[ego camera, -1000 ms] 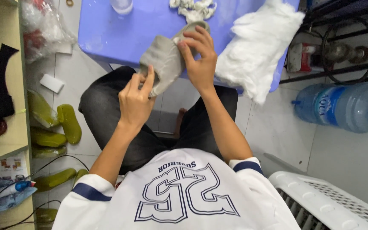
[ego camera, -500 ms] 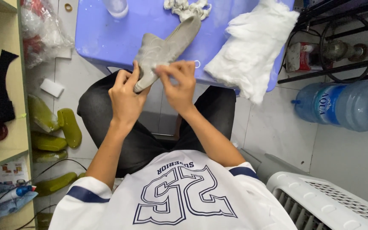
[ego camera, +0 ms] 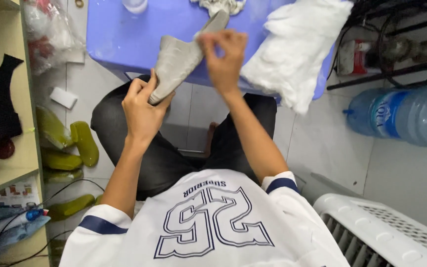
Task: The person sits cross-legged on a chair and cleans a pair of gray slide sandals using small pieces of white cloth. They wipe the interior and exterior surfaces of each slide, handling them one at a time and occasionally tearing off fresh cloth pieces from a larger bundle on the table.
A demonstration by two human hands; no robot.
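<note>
Above the person's lap, at upper centre of the frame, a grey fabric piece (ego camera: 179, 57) is held over the near edge of a blue plastic table (ego camera: 119, 39). It is pale grey, soft and creased, wide at its lower end and narrowing to a strip that runs up and to the right. Its wide end is gripped by the left hand (ego camera: 143, 109), fingers closed around it. Its narrow upper end is pinched by the right hand (ego camera: 225, 59) between thumb and fingertips. Just right of that hand, a heap of white cloth (ego camera: 297, 54) is draped over the table's edge.
</note>
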